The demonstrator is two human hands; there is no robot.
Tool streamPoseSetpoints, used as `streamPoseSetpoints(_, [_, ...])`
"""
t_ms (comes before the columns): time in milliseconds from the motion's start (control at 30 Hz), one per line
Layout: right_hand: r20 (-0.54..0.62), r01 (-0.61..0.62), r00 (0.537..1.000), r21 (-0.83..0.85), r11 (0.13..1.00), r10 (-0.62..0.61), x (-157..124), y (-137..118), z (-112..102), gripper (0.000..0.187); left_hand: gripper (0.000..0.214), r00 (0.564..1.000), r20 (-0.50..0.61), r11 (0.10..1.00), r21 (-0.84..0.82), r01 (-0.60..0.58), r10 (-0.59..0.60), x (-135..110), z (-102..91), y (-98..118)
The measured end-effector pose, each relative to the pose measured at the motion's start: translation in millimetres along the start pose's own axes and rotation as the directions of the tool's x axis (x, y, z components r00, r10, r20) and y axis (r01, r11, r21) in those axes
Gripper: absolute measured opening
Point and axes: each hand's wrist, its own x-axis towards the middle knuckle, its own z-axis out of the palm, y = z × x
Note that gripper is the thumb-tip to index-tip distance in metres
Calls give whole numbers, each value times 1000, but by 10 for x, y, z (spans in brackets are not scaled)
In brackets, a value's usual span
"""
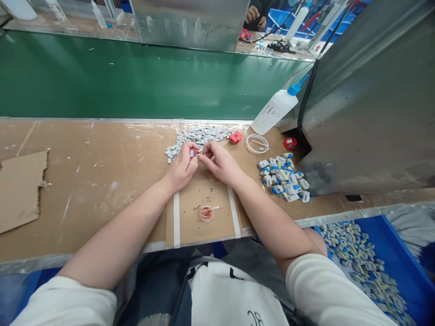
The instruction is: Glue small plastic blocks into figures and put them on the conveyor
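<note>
My left hand (181,168) is closed around a small red block (193,153) with a light grey-blue face. Close against it, my right hand (219,162) has its thumb and fingertips pinched together at the block's right side; whatever is between them is too small to make out. Just beyond both hands lies a spread pile of small flat grey pieces (200,135). Another red block (235,137) rests at the pile's right end. Below the hands, a small clear cup (206,213) of reddish liquid has a thin white-tipped stick lying across it.
A white bottle with a blue nozzle (275,111) leans at the back right, near a white ring (257,144) and a third red block (290,144). Blue, white and yellow parts (285,176) are heaped at right; a blue bin (390,244) holds more. A green conveyor (136,81) runs behind.
</note>
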Motion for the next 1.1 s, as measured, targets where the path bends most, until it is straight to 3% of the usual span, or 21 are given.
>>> streamPoseSetpoints(133, [207, 141, 973, -177, 974, -103, -7, 3, -99, 41, 36, 999, 30, 998, 52, -45, 44, -7, 9, 2])
streamPoseSetpoints(267, [258, 179, 957, -151, 972, -136, -10, 20, -120, 40, 37, 997, 53, 995, 70, -67, 63, -12, 10, 4])
streamPoseSetpoints(700, [224, 76, 971, 29, 997, -81, -10, 32, 22, 44, 38, 998, 65, 981, 195, -20, 7, -66, -22, 27])
streamPoseSetpoints(933, [137, 158, 979, -59, 986, -149, -15, 2, 43, 49, 31, 993, -37, 985, 140, -102, 109, -75, 4, 10])
streamPoseSetpoints(1100, [158, 236, 965, -182, 954, -209, -35, -38, -19, 45, 26, 976, -65, 976, 78, -203, 208, -66, -20, 10])
